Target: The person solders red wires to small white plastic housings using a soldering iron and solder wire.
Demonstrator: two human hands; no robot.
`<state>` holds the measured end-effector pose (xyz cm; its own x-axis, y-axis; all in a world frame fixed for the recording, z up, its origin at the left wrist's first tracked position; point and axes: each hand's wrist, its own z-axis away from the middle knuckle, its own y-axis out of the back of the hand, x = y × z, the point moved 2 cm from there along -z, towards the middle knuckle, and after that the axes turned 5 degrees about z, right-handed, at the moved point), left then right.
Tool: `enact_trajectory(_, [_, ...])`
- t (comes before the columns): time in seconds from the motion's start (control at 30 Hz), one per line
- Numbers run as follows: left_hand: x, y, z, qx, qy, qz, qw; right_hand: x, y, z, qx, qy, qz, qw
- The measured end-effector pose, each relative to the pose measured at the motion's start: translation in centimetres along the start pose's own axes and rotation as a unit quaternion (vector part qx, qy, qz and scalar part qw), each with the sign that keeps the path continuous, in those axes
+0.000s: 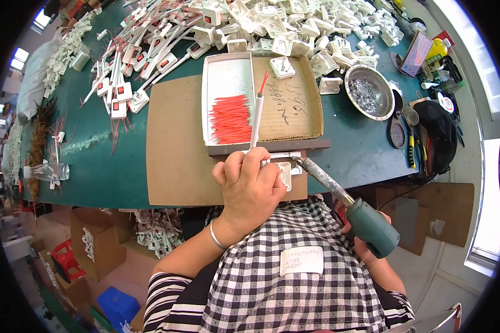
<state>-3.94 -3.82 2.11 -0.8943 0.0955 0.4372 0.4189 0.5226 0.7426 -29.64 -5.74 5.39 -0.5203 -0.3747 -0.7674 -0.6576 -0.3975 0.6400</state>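
Note:
My left hand (pixel 250 180) has its fingers curled tightly around the lower end of a slim white tube (pixel 257 119). Thin red wires stick out of the tube's top. Partly hidden beside those fingers, a white plastic housing (pixel 285 175) lies over the cardboard sheet. From the right, my right hand (pixel 365 244) grips a soldering iron (pixel 366 222) by its green handle. The iron's metal barrel slants up and left, and its tip is close to a small pale piece near my left fingertips. Whether the tip touches anything cannot be made out.
Ahead, a shallow box (pixel 289 111) holds a bundle of short red wires (pixel 230 119) and one white housing. Piles of white plastic parts (pixel 283 25) and switch pieces on tubes (pixel 144 50) cover the far bench. At right stand a metal bowl (pixel 369 91), a phone (pixel 416 53) and pliers (pixel 411 150).

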Motion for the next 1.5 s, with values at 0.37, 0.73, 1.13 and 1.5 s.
enact_trajectory(0.37, [0.0,0.0,0.0,-0.002,-0.001,-0.002,1.0,2.3,-1.3,2.1,0.017,0.003,0.021,1.0])
enact_trajectory(0.73, [-0.1,0.0,0.0,0.0,-0.003,0.001,1.0,0.9,-0.6,1.4,0.053,0.128,0.157,0.978])
enact_trajectory(1.13, [0.0,0.5,0.1,-0.002,-0.014,-0.019,1.0,1.7,-0.8,1.8,0.086,0.004,-0.132,0.988])
enact_trajectory(1.5, [-1.4,1.4,-0.5,-0.176,-0.084,0.044,0.98,0.8,-0.4,3.3,0.197,-0.001,-0.238,0.951])
